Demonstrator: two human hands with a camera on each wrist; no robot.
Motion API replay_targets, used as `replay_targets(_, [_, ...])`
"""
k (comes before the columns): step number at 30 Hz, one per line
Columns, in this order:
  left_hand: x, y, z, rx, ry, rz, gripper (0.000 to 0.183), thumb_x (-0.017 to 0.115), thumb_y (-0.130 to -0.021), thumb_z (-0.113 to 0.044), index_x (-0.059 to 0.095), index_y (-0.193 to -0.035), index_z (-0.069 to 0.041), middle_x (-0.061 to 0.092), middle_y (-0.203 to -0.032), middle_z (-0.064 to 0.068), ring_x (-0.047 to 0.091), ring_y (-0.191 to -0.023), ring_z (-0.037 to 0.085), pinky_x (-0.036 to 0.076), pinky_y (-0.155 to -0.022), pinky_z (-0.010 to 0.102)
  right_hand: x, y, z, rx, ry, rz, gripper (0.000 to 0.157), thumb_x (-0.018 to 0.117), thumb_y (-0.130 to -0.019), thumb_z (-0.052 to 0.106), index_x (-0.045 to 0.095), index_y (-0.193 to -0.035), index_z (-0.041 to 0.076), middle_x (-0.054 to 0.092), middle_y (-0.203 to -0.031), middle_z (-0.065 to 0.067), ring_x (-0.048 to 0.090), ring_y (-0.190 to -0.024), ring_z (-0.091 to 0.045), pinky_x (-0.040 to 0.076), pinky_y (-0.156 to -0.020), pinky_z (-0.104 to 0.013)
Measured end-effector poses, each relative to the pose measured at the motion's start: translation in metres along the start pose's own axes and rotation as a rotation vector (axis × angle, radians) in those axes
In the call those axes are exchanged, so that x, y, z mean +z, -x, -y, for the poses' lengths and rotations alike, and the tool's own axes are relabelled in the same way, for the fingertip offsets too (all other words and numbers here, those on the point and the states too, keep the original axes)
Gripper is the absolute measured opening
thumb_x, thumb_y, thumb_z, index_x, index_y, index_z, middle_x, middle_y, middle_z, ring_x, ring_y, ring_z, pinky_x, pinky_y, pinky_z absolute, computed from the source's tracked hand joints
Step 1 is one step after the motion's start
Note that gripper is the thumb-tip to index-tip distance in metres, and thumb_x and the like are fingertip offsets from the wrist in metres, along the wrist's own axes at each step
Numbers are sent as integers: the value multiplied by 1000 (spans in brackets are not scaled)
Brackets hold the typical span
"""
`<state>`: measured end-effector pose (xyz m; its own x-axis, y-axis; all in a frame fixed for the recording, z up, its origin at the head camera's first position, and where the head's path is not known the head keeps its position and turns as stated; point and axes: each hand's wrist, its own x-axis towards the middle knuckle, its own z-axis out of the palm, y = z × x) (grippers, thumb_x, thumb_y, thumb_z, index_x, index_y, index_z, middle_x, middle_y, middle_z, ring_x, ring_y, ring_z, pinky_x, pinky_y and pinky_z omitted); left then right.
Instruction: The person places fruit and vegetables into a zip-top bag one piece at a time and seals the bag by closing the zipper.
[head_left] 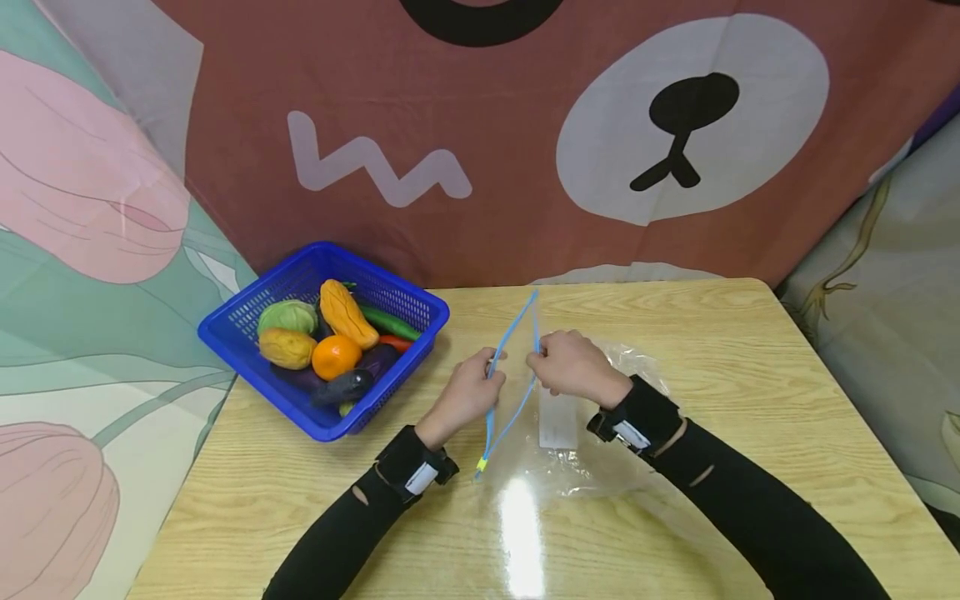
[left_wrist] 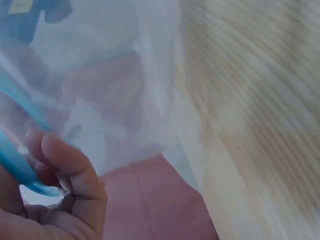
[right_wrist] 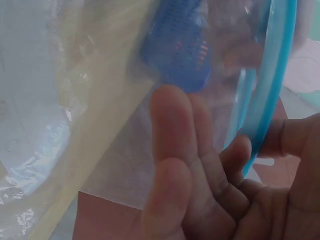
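Observation:
A clear zip bag (head_left: 600,473) with a blue zip strip (head_left: 513,327) stretches to the right over the table, its mouth spread apart in the middle. On the near end of the strip sits a yellow slider (head_left: 482,464). My left hand (head_left: 465,390) pinches the left side of the mouth, and the blue strip also passes its curled fingers (left_wrist: 70,165) in the left wrist view. Opposite it, my right hand (head_left: 573,365) grips the other side between thumb and finger. A white panel (head_left: 558,423) shows on the bag below the right hand.
To the left stands a blue plastic basket (head_left: 258,385) holding a green cabbage (head_left: 288,317), an orange (head_left: 337,357), a yellow squash (head_left: 347,314), a dark eggplant (head_left: 343,388) and other produce. Behind the wooden table (head_left: 750,467) hangs a printed cloth (head_left: 495,233).

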<state>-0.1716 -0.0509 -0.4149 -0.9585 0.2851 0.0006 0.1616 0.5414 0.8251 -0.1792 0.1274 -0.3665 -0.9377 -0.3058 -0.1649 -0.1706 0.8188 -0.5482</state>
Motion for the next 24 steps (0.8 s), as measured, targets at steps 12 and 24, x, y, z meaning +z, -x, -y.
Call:
replay_targets(12, [5,-1,-6,3,36,-36,34,39,-97,-9,51,-127,3,49,-61,-1,47,-46,10,39,-47,26,11,12,0,-40,-25,-20,20,52,-92,18,58,-76,6,56,-53,1,57,-43,-11,44,-47,-30])
replay_targets(24, [-10,1,10,0,-36,-108,35,41,-96,-9,50,-127,5,62,-111,21,58,-96,26,46,-86,43,-16,36,-16,-232,125,-247,65,61,-90,7,26,-144,-1,43,-51,3,38,-37,-10,33,-41,-25])
